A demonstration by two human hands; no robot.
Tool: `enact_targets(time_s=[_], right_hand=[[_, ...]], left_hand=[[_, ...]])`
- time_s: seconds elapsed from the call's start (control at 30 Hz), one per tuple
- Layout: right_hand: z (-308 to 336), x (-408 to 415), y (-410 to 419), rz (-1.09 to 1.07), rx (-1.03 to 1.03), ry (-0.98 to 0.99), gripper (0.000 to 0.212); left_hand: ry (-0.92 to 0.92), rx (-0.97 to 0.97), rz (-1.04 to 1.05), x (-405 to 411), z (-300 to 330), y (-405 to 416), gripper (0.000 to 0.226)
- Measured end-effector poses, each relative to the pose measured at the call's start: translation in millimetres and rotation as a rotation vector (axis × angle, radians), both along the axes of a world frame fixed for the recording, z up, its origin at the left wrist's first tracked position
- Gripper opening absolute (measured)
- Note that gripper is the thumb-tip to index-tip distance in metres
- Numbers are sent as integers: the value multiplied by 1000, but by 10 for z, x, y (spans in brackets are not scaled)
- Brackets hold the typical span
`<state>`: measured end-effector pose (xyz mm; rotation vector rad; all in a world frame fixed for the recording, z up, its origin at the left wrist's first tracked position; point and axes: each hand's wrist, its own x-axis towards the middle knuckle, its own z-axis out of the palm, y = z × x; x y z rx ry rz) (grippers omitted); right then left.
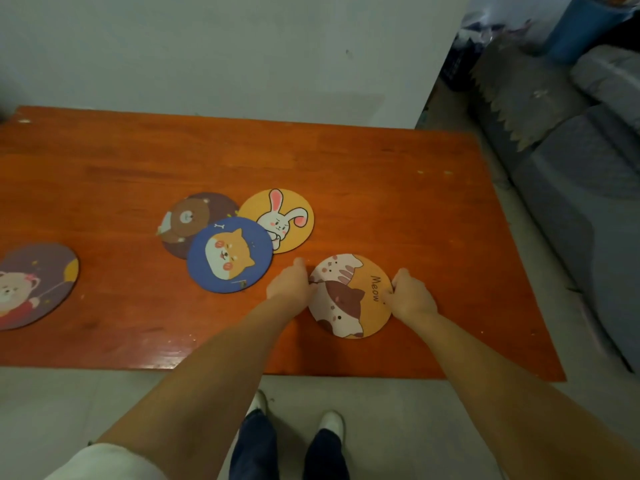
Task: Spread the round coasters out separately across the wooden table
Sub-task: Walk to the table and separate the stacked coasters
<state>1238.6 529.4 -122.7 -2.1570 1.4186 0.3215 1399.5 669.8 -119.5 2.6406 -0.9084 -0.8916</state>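
From the head view, both hands pinch one cat coaster [351, 296] by opposite edges: the left hand [289, 284] on its left rim, the right hand [412, 296] by the "Meow" lettering. It lies flat on the wooden bench [398, 188], near the front right, apart from the others. To finish well, keep it clear of the blue dog coaster [229, 255] (which overlaps the bear coaster [188, 216] and the rabbit coaster [282, 216]). A pink-bear coaster [34, 285] lies alone far left.

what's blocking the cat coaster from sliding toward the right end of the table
Nothing visible. Both hands, left hand and right hand, grip the cat coaster, and the wooden table to its right is bare. The other coasters lie to its left.
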Motion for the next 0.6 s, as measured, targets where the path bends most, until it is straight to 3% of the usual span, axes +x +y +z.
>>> enact_targets(time_s=[0.13,0.3,0.43,0.6], right_hand=[[148,117,4,2,-45,20,48],[333,742,223,15,-3,-128,35],[355,1376,543,66,66,-204,6],[196,1877,896,94,105,-177,9]], left_hand=[[-19,-24,-27,251,37,187,39],[-45,-81,105,902,220,598,30],[-46,-57,220,1444,311,979,33],[-2,-100,329,1841,245,1272,38]])
